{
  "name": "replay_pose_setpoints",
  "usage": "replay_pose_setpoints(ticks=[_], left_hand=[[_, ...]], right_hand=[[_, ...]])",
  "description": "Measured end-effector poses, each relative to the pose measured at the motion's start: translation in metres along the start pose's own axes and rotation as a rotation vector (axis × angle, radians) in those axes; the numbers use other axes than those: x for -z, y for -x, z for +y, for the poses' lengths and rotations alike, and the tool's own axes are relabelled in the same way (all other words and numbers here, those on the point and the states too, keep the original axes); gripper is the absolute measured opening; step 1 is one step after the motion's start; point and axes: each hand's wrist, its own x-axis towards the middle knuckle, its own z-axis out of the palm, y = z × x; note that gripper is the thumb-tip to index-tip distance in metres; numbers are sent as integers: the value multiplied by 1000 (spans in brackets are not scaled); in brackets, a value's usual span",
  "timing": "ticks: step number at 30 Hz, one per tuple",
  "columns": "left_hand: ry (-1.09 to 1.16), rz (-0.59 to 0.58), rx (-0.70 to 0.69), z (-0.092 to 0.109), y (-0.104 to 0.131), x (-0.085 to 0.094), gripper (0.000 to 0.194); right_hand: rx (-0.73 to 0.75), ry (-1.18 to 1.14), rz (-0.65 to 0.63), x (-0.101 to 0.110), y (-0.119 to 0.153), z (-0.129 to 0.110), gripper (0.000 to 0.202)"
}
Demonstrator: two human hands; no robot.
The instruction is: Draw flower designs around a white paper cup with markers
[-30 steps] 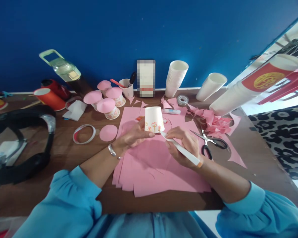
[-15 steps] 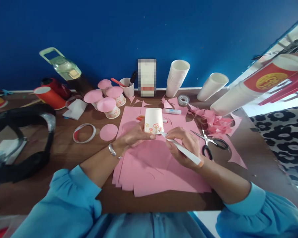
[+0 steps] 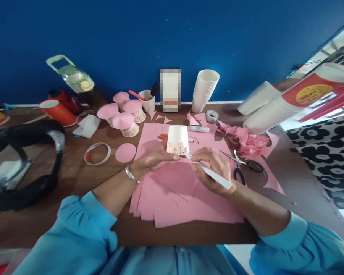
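Observation:
My left hand (image 3: 160, 152) is closed around the side and lower rim of an upside-down white paper cup (image 3: 177, 135). Orange and yellow flowers are drawn along the cup's lower band. In my right hand (image 3: 213, 166) is a white marker (image 3: 214, 175) with an orange end, its tip at the cup's lower right edge. Both hands are above a stack of pink paper sheets (image 3: 172, 210). Just behind the cup lies another marker (image 3: 162, 136), partly hidden by it. Black-handled scissors (image 3: 243, 164) lie open to the right of my right hand.
Several cups with pink paper tops (image 3: 123, 121) stand at the back left, near a bottle (image 3: 77, 80). A tall cup stack (image 3: 204, 89), a tape roll (image 3: 212, 115), pink scraps (image 3: 250, 141) and a tilted cup stack (image 3: 259, 98) are at the back right. A black headset (image 3: 55, 168) lies left.
The shorter cup stack at the back right has tipped over to the right. The held cup has shifted very slightly, with the marker tip still at its lower edge.

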Motion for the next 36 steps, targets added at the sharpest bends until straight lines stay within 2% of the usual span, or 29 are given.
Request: replay_pose_setpoints(ticks=[12,18,27,36], left_hand=[[27,-25,-34,0,-1,1,59],[59,-36,-60,0,0,0,62],[55,-5,-7,0,0,2,66],[55,16,16,-4,-1,2,65]], right_hand=[[-7,3,4,0,-1,1,8],[-53,22,65,-1,2,4,12],[-66,-14,9,3,-2,-2,9],[10,32,-38,3,-2,-2,11]])
